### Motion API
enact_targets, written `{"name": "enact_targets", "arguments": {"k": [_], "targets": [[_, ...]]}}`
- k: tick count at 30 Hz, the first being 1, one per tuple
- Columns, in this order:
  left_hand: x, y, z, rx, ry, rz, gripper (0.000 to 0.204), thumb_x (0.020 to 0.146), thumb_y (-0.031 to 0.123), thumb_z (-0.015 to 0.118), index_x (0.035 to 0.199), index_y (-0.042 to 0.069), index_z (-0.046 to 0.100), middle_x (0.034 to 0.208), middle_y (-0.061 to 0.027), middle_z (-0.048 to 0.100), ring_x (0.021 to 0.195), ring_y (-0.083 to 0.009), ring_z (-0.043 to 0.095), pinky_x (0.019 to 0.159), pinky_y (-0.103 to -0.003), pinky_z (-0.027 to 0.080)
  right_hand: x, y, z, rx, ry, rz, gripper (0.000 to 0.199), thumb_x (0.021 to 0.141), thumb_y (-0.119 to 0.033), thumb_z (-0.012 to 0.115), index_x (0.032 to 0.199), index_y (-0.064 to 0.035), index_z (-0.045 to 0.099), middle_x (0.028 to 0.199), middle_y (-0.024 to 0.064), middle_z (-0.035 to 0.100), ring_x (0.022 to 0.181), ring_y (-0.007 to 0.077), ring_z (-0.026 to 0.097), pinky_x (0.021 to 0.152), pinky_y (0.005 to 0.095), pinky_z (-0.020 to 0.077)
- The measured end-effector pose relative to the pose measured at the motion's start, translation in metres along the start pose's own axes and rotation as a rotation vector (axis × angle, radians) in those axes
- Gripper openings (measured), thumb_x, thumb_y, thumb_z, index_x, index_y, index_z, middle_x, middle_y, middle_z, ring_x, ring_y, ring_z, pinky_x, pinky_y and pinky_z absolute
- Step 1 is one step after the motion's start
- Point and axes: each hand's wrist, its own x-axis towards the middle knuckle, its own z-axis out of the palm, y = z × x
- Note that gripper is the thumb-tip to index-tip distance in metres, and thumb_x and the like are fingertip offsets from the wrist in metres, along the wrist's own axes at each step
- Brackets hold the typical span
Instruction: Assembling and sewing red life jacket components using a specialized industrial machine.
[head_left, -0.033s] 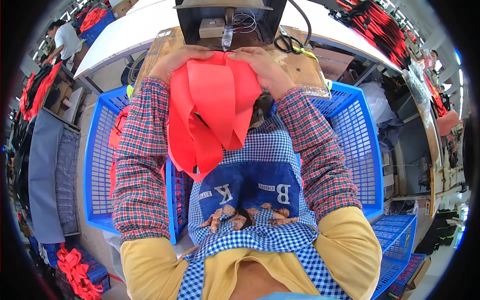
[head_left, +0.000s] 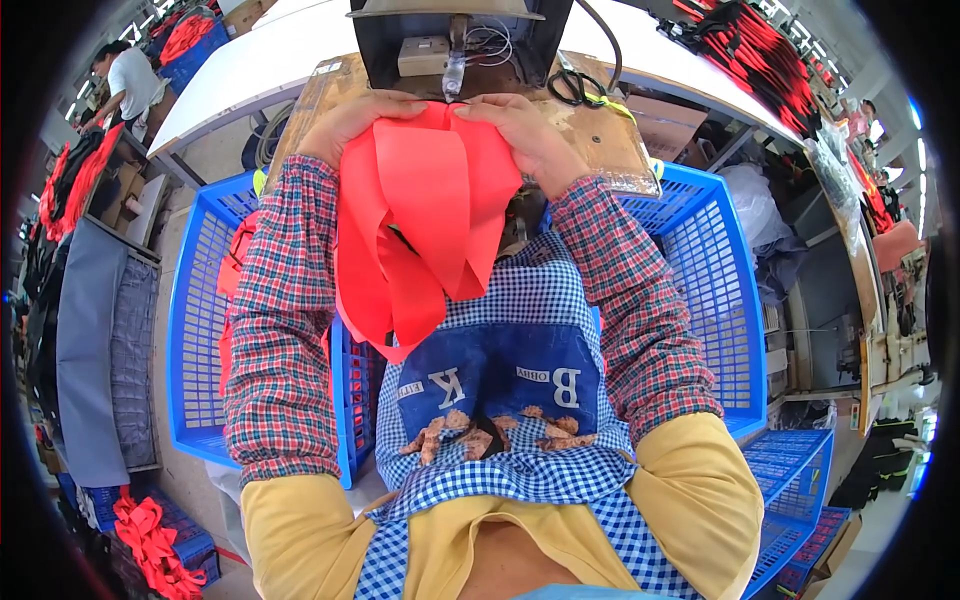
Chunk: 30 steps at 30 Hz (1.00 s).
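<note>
Barely anything has moved since the earlier frame: the left hand [head_left: 355,120] and right hand [head_left: 522,125] pinch the red webbing [head_left: 425,185], fingers closed on its top edge, just below the metal tip [head_left: 455,80] of the dark machine [head_left: 382,40] — seemingly a holding-in-place step, the next move calling for an even grip. Bare wooden board [head_left: 600,145] lies rightward, near the scissors [head_left: 583,92] — blue baskets [head_left: 748,310] flank both forearms [head_left: 285,330]

Top ctr: L hand [head_left: 362,118] & R hand [head_left: 528,132] hold bunch of wide red straps [head_left: 425,180], loops hanging twd frame ctr, by dark machine [head_left: 382,55]. Scissors [head_left: 578,93] on wooden tabletop [head_left: 612,148], R of top ctr. Blue crates [head_left: 182,330] mid-L & mid-R.
</note>
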Motion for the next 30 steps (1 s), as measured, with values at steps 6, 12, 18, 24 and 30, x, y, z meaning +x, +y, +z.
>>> {"name": "enact_targets", "arguments": {"k": [6,12,18,24,30], "targets": [[0.001,0.002,0.001,0.029,0.043,0.008,0.051,0.084,0.020,0.070,0.124,-0.006,0.053,0.117,-0.0196,0.061,0.099,-0.0209,0.064,0.084,-0.028,0.053,0.002,0.000,0.000,0.011,0.017,0.011,0.022,0.086,-0.010,0.067,0.102,0.0041,0.063,0.100,0.0104,0.068,0.088,0.0168,0.066,0.078,0.0294,0.0550],[0.001,0.004,0.002,0.040,0.050,-0.034,0.054,0.086,0.025,0.068,0.128,-0.006,0.051,0.121,-0.0184,0.058,0.107,-0.0220,0.060,0.092,-0.027,0.048,0.003,0.000,0.003,0.022,0.036,-0.012,0.023,0.086,-0.009,0.065,0.104,0.0054,0.063,0.099,0.0124,0.068,0.088,0.0185,0.066,0.079,0.0305,0.0548],[0.001,0.003,0.002,0.062,0.035,0.014,0.053,0.086,0.023,0.067,0.128,-0.006,0.051,0.121,-0.0184,0.059,0.106,-0.0211,0.060,0.093,-0.027,0.048,0.003,-0.002,0.003,0.057,0.065,0.026,0.022,0.087,-0.007,0.063,0.104,0.0066,0.063,0.099,0.0131,0.068,0.088,0.0198,0.066,0.079,0.0308,0.0548],[-0.001,0.002,-0.002,0.033,0.038,0.014,0.045,0.089,0.022,0.064,0.124,-0.005,0.055,0.117,-0.0151,0.062,0.101,-0.0199,0.063,0.089,-0.027,0.051,0.001,-0.005,0.007,0.011,0.133,0.006,0.021,0.090,-0.009,0.060,0.105,0.0059,0.063,0.098,0.0124,0.067,0.086,0.0205,0.066,0.078,0.0311,0.0551],[-0.047,0.013,-0.043,-0.305,0.067,0.075,0.035,0.090,0.019,0.063,0.116,-0.002,0.061,0.111,-0.0124,0.065,0.093,-0.0165,0.065,0.083,-0.027,0.053,-0.063,-0.065,-0.037,-0.088,0.049,-0.184,0.033,0.087,-0.018,0.067,0.110,0.0046,0.061,0.106,0.0110,0.066,0.091,0.0178,0.064,0.082,0.0302,0.0515]]}}
